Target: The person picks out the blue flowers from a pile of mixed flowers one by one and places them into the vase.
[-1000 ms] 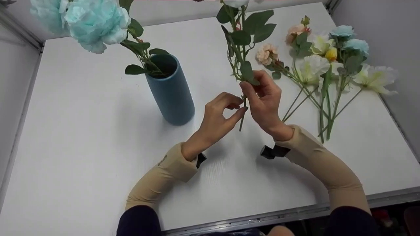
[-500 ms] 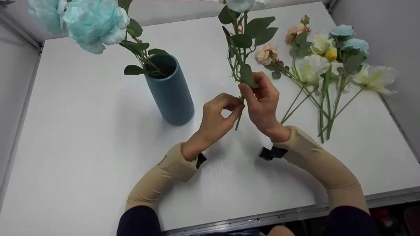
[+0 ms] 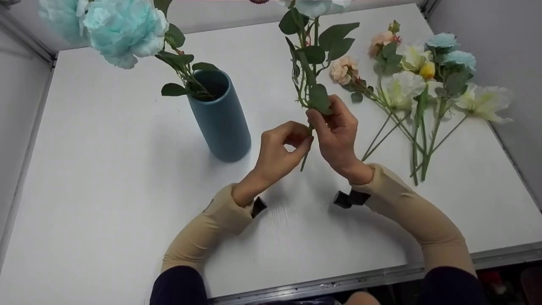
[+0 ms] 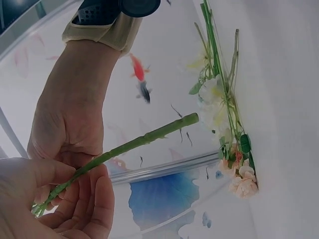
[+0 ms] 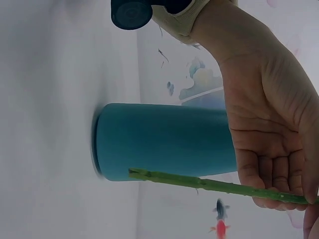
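Observation:
A flower stem (image 3: 304, 159) with green leaves (image 3: 313, 55) stands nearly upright between my hands. Its pale blue bloom (image 3: 317, 6) is cut off by the top edge of the head view. Thumb and fingers of my right hand (image 3: 339, 140) pinch it just under the lowest leaf. Lower down, my left hand (image 3: 277, 150) pinches the same stem between thumb and forefinger. The bare stem end (image 4: 159, 132) juts past both hands in the left wrist view. To the left leans a blue vase (image 3: 224, 127) in the head view, holding stems with big turquoise flowers (image 3: 125, 31).
Several artificial flowers lie at the right of the white table (image 3: 106, 190): peach blooms (image 3: 344, 70), white lilies (image 3: 404, 89), a yellow bud (image 3: 427, 70) and small blue roses (image 3: 459, 59). A metal edge (image 3: 338, 281) runs along the table's front.
Both hands have shifted slightly left and down with the stem. The stem's lower end has swung left, and more of the pale blue bloom shows at the top.

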Tool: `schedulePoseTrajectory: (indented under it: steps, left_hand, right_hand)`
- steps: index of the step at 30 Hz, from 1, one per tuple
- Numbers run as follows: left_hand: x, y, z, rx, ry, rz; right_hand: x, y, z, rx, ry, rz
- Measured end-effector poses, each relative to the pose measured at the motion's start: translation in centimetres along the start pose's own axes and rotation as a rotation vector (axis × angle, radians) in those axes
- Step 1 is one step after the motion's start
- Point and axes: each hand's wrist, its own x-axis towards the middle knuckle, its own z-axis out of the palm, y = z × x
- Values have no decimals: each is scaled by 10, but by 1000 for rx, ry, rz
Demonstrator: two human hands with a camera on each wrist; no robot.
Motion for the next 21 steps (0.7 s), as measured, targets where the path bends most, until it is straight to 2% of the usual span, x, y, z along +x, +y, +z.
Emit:
schedulePoseTrajectory:
  steps: [8, 21]
  left_hand:
    - [1, 1, -1, -14, -13, -38]
    - [1, 0, -7, -14, -54, -105]
  right_hand:
    - [-1, -1, -1, -11, -5, 35]
    - [-3, 3, -2, -49, -27, 22]
